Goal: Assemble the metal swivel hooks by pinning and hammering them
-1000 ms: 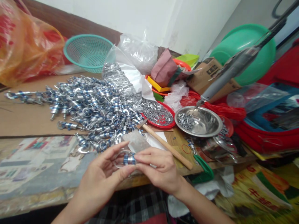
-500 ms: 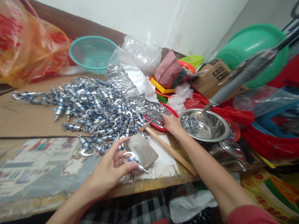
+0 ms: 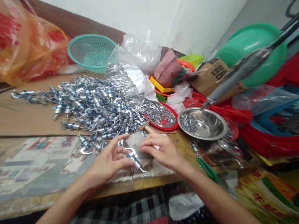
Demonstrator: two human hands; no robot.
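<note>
I see the left hand (image 3: 108, 161) curled in a pinch; just beside it, the right hand (image 3: 164, 151) pinches too.

Shiny metal hook fitting (image 3: 136, 160), polished metal bowl (image 3: 206, 126), glossy plastic tray (image 3: 170, 127), matt cardboard (image 3: 28, 119)

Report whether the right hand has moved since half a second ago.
Yes: the right hand has left the red dish and come back toward the person, now by the gray block.

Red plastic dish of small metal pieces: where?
In the head view, just right of centre, the red plastic dish sits between the pile of silver-and-blue metal fittings and the round steel bowl.
</note>
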